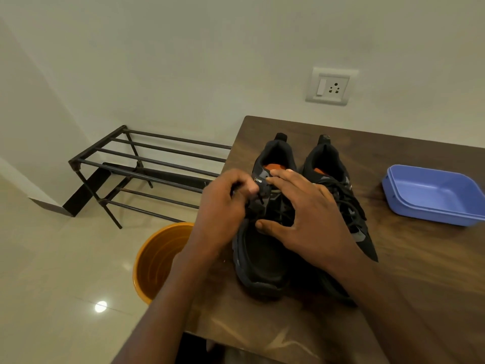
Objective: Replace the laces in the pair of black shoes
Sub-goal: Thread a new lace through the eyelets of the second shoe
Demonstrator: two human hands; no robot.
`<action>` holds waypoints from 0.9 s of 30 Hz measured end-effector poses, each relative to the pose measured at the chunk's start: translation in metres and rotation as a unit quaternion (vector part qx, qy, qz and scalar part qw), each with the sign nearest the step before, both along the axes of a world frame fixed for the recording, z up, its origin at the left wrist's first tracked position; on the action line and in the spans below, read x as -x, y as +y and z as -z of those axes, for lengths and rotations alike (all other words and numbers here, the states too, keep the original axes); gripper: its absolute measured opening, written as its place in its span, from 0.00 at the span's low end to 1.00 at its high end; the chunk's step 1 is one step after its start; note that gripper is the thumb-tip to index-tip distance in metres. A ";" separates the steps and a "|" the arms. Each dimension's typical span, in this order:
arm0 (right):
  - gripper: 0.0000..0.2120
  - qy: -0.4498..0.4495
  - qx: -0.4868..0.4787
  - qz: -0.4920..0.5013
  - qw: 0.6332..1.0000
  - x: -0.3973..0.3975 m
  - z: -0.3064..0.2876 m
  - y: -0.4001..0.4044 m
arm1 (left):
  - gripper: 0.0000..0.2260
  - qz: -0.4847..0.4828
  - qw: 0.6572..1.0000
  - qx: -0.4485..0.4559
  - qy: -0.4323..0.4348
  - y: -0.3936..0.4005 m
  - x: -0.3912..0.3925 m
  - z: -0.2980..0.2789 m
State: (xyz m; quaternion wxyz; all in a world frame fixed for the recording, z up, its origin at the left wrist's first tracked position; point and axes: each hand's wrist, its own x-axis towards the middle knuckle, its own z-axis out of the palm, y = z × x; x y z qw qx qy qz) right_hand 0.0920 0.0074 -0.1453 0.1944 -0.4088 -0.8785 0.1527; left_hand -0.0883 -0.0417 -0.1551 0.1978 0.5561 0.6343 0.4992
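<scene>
the work looks to be at an early stage, and that is a judgement from how things lie: both shoes carry black lacing and no spare laces show anywhere. nearest, the left shoe (259,261) sits on the wooden tabletop (409,298) near its left edge, toe toward the person, its black toe cap smooth and slightly glossy over a chunky dark sole. above the toe, the right hand (301,219) lies over the lacing with its fingers spread and straight, its grip pressing rather than pinching, steadying the shoe. just left of it, the left hand (225,206) has its grip curled and pinching the black lace end (260,198) beside the top eyelets, either drawing it out or feeding it in; which one cannot be told. the grey tongue bears a small label, and an orange insole shows in the opening. just beside it, the right shoe (338,190) has its lace (346,200) threaded through and lying loose. farther right a blue tub (435,195) rests on the tabletop.
</scene>
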 end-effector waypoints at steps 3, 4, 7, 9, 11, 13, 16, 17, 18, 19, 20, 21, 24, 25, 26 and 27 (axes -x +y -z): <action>0.42 -0.007 0.005 0.001 1.000 0.000 -0.001 0.000 | 0.11 -0.001 0.936 -0.066 -0.346 -0.004 0.004 -0.017; 0.42 -0.006 0.007 0.001 1.000 0.000 -0.001 0.000 | 0.10 -0.003 0.933 -0.066 -0.355 -0.004 0.006 -0.016; 0.42 -0.004 0.007 0.002 1.000 0.000 -0.001 0.000 | 0.06 0.008 0.997 0.014 -0.075 -0.002 0.008 -0.002; 0.42 -0.003 0.006 0.002 1.000 0.001 -0.001 0.000 | 0.06 0.045 0.997 0.056 0.042 0.001 0.004 0.006; 0.42 -0.010 0.009 0.003 1.000 0.000 -0.001 0.000 | 0.06 0.052 0.993 0.072 0.078 0.002 0.001 0.009; 0.42 -0.012 0.011 0.003 1.000 0.000 -0.002 0.000 | 0.05 0.027 0.995 0.051 0.078 0.002 0.000 0.006; 0.42 -0.018 0.015 0.003 1.000 0.000 -0.003 0.000 | 0.11 -0.022 0.988 -0.029 -0.152 0.000 0.004 -0.007; 0.42 -0.018 0.015 0.004 1.000 0.000 -0.003 0.000 | 0.14 -0.021 0.964 -0.055 -0.260 0.000 0.008 -0.010; 0.42 -0.017 0.013 0.004 1.000 0.000 -0.003 0.000 | 0.14 -0.021 0.944 -0.066 -0.322 -0.002 0.011 -0.012; 0.42 -0.014 0.010 0.004 1.000 0.000 -0.002 0.000 | 0.13 -0.024 0.941 -0.061 -0.332 -0.003 0.013 -0.011; 0.42 -0.013 0.009 0.005 1.000 0.000 -0.002 0.000 | 0.11 -0.025 0.952 -0.046 -0.300 -0.003 0.013 -0.010; 0.42 -0.014 0.009 0.006 1.000 0.000 -0.002 0.000 | 0.09 -0.020 0.972 -0.024 -0.234 -0.002 0.012 -0.007; 0.42 -0.012 0.007 0.007 1.000 0.000 -0.003 -0.001 | 0.07 0.024 0.998 0.051 0.013 0.000 0.010 0.001; 0.42 -0.010 0.007 0.008 1.000 0.000 -0.003 -0.001 | 0.05 0.040 0.995 0.074 0.061 0.000 0.007 0.002; 0.42 -0.009 0.007 0.009 1.000 0.000 -0.003 -0.001 | 0.04 0.044 0.991 0.090 0.091 0.001 0.007 0.005; 0.42 -0.010 0.008 0.009 1.000 0.000 -0.003 -0.001 | 0.03 0.037 0.990 0.093 0.104 0.001 0.007 0.006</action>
